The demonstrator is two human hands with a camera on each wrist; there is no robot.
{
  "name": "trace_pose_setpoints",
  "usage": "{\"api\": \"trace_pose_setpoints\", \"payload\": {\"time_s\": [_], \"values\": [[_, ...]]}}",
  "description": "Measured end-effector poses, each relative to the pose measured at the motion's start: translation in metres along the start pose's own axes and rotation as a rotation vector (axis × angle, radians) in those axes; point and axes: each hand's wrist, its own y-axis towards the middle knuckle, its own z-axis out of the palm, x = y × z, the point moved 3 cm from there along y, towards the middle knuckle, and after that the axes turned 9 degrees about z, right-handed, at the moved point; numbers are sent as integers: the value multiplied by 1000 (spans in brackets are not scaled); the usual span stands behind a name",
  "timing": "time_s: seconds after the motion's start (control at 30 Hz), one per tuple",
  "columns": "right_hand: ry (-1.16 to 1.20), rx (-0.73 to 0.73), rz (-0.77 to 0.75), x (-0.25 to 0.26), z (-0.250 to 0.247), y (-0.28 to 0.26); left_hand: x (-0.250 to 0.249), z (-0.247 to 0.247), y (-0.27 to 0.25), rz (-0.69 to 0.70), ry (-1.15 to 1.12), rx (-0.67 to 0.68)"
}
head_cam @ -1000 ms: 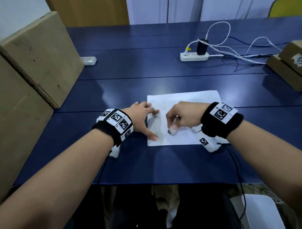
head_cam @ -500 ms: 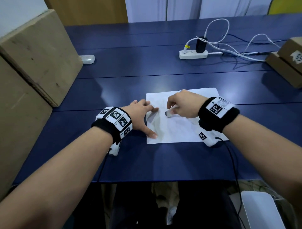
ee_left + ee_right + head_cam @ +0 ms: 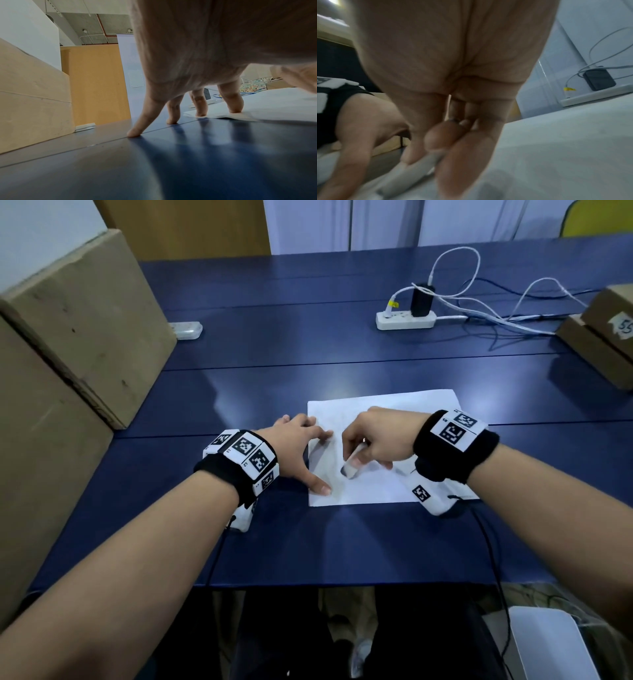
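A white sheet of paper (image 3: 394,412) lies on the blue table (image 3: 308,542) in front of me. My left hand (image 3: 305,451) rests with straight, spread fingers on the paper's left edge; in the left wrist view two fingertips (image 3: 235,108) press the paper (image 3: 274,102) and the others touch the table. My right hand (image 3: 366,445) pinches a small white eraser-like piece (image 3: 351,469) with its tip down on the sheet. In the blurred right wrist view the thumb and fingers grip that white piece (image 3: 412,171).
Large cardboard boxes (image 3: 85,320) stand along the left side. A white power strip (image 3: 406,320) with a black charger and loose cables lies at the back right, near more cardboard boxes (image 3: 599,337). A small white case (image 3: 186,330) sits beside the left box.
My right hand pushed the white piece away across the paper, then drew it back toward me. The left hand has stayed on the paper's edge.
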Motion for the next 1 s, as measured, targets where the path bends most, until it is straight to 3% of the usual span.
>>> {"api": "trace_pose_setpoints", "payload": {"time_s": [0.13,0.3,0.43,0.47,0.63,0.83,1.0], "values": [[43,-216,64,-4,-10,13,0,-1,0,0,-6,-1],[47,144,-74,3,8,1,1,1,1,4,31,4],[16,-188,52,-8,-7,6,-1,-1,3,23,50,13],[21,-213,58,-11,-9,6,-1,-1,3,23,57,13],[21,145,-30,-6,4,-9,-8,0,3,-21,48,-21],[-119,-252,109,-21,-16,5,-14,-2,5,-44,19,-45],[-52,25,-15,-13,6,-5,-13,-2,7,-50,16,-47]]}}
